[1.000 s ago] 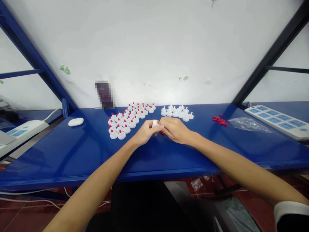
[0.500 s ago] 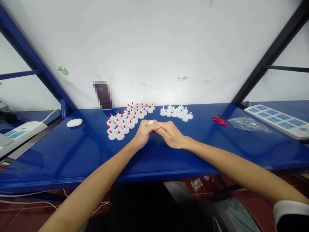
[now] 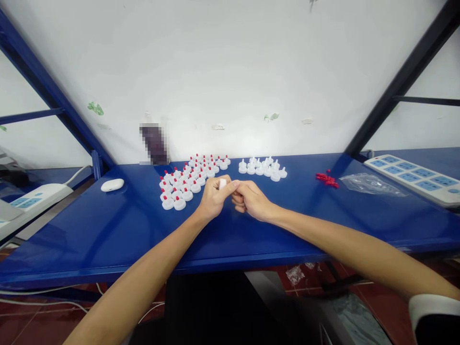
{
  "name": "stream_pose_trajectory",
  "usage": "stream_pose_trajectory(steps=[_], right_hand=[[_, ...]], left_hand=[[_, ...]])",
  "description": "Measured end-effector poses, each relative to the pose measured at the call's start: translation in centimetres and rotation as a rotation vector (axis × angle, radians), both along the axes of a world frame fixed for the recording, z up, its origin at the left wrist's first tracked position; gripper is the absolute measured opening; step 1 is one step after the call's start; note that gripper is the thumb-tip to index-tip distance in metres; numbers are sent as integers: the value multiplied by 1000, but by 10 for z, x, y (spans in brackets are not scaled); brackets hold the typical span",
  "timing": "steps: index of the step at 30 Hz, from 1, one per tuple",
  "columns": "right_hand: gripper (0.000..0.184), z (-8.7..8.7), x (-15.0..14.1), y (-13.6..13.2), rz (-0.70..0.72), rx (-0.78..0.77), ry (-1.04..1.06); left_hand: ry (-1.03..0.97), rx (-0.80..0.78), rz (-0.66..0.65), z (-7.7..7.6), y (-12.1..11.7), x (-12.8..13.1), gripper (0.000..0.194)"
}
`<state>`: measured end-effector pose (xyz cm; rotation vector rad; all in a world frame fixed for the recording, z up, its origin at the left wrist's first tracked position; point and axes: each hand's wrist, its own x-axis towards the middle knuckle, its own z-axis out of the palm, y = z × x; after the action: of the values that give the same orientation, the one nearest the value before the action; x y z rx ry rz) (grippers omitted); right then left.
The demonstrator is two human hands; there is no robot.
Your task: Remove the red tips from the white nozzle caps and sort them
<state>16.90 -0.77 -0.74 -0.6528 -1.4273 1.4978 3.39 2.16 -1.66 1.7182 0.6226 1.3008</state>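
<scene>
Holding a white piece at one o'clock in our left hand, we can't tell whether our right hand grips anything.

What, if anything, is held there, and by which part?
The left hand holds a white cap, apparently by its wide base. Whether the right hand grips its hidden part cannot be told.

White plastic cap, one; held in the left fingers, above the bench; small white section exposed beside the thumb; remainder hidden; full pose cannot be told.
</scene>
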Motion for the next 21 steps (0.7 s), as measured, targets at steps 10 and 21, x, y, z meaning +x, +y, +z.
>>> stream_pose_trajectory(steps=[10, 21], right_hand=[[36, 8, 44, 19, -206, 549, -597], [40, 21, 85, 43, -266, 673, -1554]], left_hand=[[117, 39, 122, 5, 1, -6, 34], [312, -164, 217, -4, 15, -11, 36]])
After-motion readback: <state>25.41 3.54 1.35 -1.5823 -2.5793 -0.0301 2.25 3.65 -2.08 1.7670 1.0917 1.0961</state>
